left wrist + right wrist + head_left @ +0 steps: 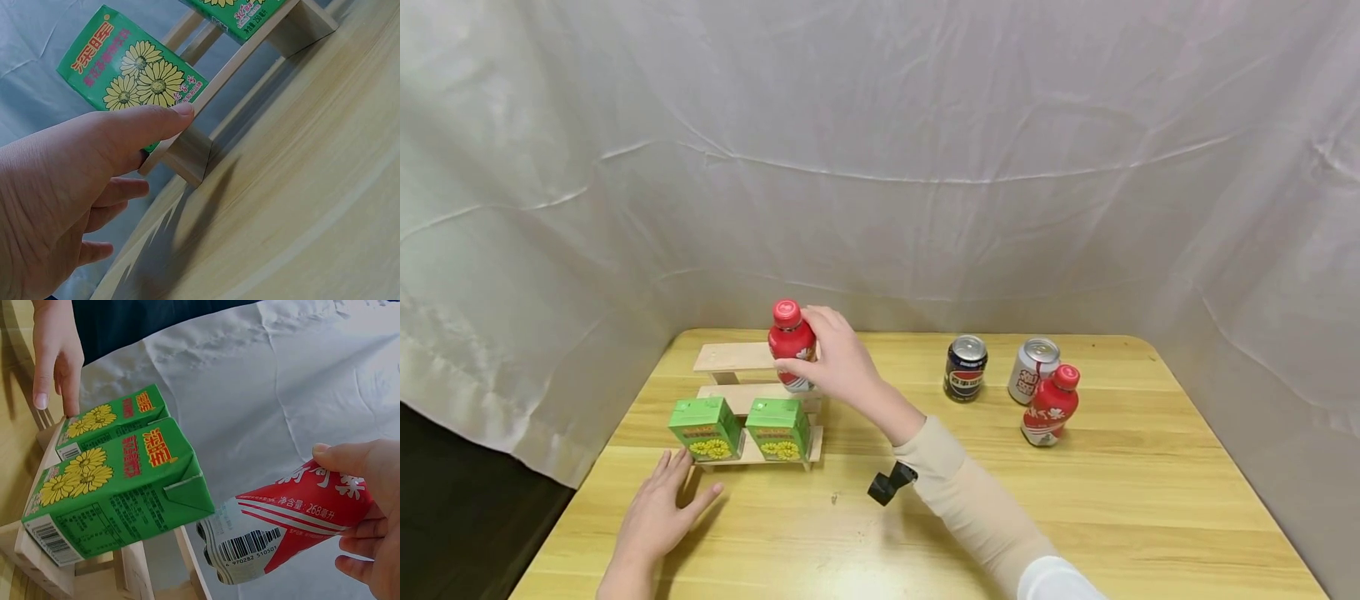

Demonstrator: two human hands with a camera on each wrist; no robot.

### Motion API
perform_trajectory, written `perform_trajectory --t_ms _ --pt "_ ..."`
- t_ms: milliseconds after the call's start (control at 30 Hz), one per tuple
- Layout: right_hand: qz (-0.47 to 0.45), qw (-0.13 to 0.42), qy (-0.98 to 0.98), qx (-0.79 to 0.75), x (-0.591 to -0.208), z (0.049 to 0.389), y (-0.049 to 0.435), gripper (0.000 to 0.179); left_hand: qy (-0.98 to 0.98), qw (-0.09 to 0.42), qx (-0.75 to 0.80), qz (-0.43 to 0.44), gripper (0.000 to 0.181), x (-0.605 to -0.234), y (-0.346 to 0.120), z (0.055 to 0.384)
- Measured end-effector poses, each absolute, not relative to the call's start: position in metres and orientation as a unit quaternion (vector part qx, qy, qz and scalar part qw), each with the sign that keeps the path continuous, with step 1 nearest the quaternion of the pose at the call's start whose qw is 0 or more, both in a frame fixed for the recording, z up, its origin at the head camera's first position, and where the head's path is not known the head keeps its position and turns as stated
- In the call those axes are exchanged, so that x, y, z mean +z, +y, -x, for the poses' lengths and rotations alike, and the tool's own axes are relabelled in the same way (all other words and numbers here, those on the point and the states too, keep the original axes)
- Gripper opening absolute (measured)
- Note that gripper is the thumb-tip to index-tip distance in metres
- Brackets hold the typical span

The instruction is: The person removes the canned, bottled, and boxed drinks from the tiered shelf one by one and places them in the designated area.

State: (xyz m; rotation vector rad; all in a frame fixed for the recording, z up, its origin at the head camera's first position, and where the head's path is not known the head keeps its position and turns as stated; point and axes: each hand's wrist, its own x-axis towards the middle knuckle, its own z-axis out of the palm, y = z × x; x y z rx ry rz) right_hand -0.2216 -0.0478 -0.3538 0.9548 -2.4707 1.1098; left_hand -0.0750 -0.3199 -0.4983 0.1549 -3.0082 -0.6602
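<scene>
My right hand (842, 358) grips a red drink bottle (792, 343) with a red cap, over the upper steps of a small wooden stepped rack (752, 398). In the right wrist view, thumb and fingers wrap the red part of the bottle (281, 519), its pale base sticking out past them. Two green drink cartons (707, 429) with yellow flowers stand side by side on the lowest step. My left hand (658, 508) is at the rack's front left corner, fingers spread and relaxed. In the left wrist view its thumb lies close by the rack's edge, beside a carton (134, 69).
To the right on the wooden table (1120, 517) stand a dark can (966, 369), a white-and-silver can (1033, 371) and a second red bottle (1050, 406) in front of it. A pale curtain (925, 208) hangs behind the table. A black camera mount (891, 483) sticks out from the right wrist.
</scene>
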Motion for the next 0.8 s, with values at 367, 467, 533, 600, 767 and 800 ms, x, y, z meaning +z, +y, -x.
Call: perform_trajectory --t_ms 367,467,533,600,767,800 --pt "-0.315 0.153 -0.853 0.388 -0.360 0.220 -0.019 0.061 -0.975 0.038 -0.214 -0.045 0.090 -0.499 -0.321 0.076" --pt "-0.312 0.159 -0.853 0.386 -0.363 0.221 -0.012 0.061 -0.975 0.039 -0.215 -0.045 0.090 -0.498 -0.321 0.075" --pt "-0.308 0.160 -0.854 0.387 -0.364 0.221 -0.006 0.062 -0.975 0.038 -0.214 -0.045 0.090 -0.498 -0.321 0.075" --pt "-0.304 0.160 -0.856 0.387 -0.366 0.221 -0.001 0.063 -0.975 0.036 -0.213 -0.046 0.090 -0.498 -0.321 0.075" --pt "-0.299 0.158 -0.860 0.382 -0.369 0.220 0.014 0.062 -0.976 0.031 -0.212 -0.048 0.090 -0.496 -0.320 0.075" --pt "-0.298 0.159 -0.861 0.379 -0.370 0.220 0.017 0.062 -0.976 0.031 -0.211 -0.048 0.090 -0.496 -0.319 0.074"
